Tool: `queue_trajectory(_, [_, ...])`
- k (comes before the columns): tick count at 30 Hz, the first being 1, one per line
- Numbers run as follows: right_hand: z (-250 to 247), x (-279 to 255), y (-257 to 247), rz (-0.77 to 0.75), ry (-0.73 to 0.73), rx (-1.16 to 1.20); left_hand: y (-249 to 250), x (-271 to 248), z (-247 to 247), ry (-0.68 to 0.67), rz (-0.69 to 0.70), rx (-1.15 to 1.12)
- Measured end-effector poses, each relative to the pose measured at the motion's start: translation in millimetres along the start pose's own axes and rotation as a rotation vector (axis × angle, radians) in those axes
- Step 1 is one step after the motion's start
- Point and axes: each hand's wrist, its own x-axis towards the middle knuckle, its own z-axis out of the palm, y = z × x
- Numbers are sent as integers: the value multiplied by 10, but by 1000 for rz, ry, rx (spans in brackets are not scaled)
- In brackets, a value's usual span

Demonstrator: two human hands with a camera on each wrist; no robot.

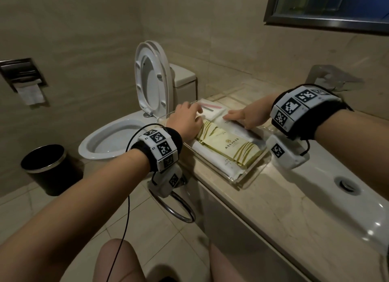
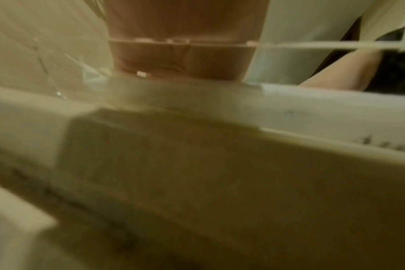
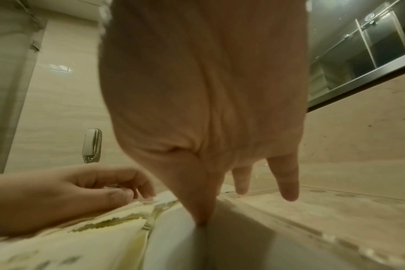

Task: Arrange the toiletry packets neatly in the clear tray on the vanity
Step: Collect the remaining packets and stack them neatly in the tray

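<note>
A clear tray sits on the beige vanity and holds yellow-green striped packets with white packets beside them. My left hand is at the tray's far left end, its fingers curled and pinching the edge of a white packet with a pink item inside. My right hand lies flat on a long white packet along the tray's back side. In the right wrist view my right hand's fingertips press that white packet, with the left hand over the yellow packets. The left wrist view is blurred.
A toilet with its lid raised stands just left of the vanity, and a black bin is on the floor. The sink basin lies right of the tray. A towel ring hangs below the counter edge.
</note>
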Motion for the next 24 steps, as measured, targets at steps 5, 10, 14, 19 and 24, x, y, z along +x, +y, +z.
queue_trajectory(5, [-90, 9, 46, -57, 106, 218, 63, 13, -14, -102, 58, 24])
queue_trajectory(10, [-233, 207, 4, -63, 173, 257, 39, 45, -14, -265, 71, 137])
queue_trajectory(14, [-181, 299, -63, -1, 102, 71, 23, 54, 11, -322, 93, 203])
queue_trajectory(19, [-165, 335, -52, 12, 16, 100, 30, 68, 14, -315, 79, 209])
queue_trajectory(24, [-130, 312, -158, 10, 37, 99, 46, 55, 23, -318, 88, 261])
